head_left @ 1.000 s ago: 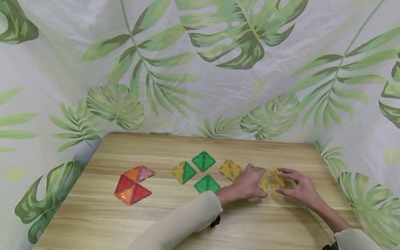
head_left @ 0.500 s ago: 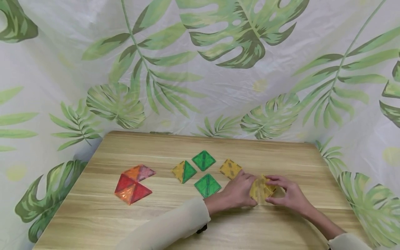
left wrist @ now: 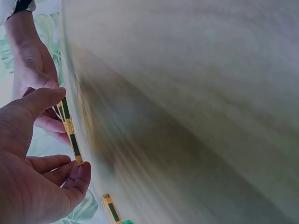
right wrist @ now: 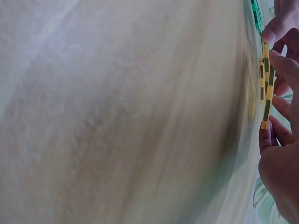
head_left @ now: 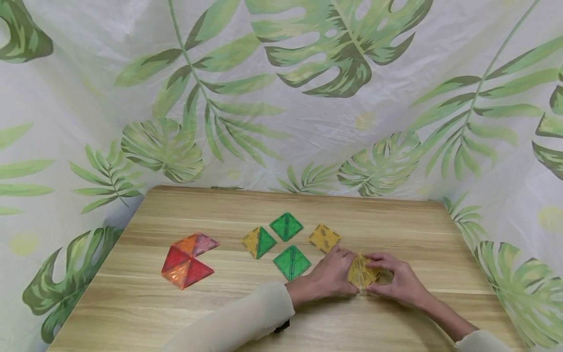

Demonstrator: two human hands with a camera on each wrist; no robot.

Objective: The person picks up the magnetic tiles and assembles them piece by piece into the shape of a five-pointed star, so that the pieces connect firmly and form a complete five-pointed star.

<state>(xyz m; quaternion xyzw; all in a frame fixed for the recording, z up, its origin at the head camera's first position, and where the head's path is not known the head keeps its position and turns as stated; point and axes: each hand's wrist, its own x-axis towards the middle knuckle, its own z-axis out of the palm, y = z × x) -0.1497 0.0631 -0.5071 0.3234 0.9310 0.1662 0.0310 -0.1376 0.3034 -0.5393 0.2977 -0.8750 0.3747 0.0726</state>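
Note:
Two translucent yellow triangular magnetic tiles (head_left: 360,274) are tilted up from the table and meet between the hands in the head view. My left hand (head_left: 327,275) pinches one by its edges from the left, thumb and fingertips at opposite ends, as the yellow tile (left wrist: 71,133) in the left wrist view shows. From the right, my right hand (head_left: 401,282) holds the other yellow tile (right wrist: 269,95) the same way. Whether their edges are fully joined cannot be made out. Behind the left hand lies a flat yellow diamond (head_left: 324,237) of tiles.
Left of the hands, two green diamonds (head_left: 287,226) and a yellow-green diamond (head_left: 259,242) lie flat on the wooden table (head_left: 211,318). Farther left is a fan of red, orange and pink triangles (head_left: 193,261). A leaf-print cloth (head_left: 308,122) hangs behind the table.
My right hand has moved left and toward the near side with its yellow tile. My left hand has shifted slightly left and nearer. The two yellow tiles, apart before, now meet.

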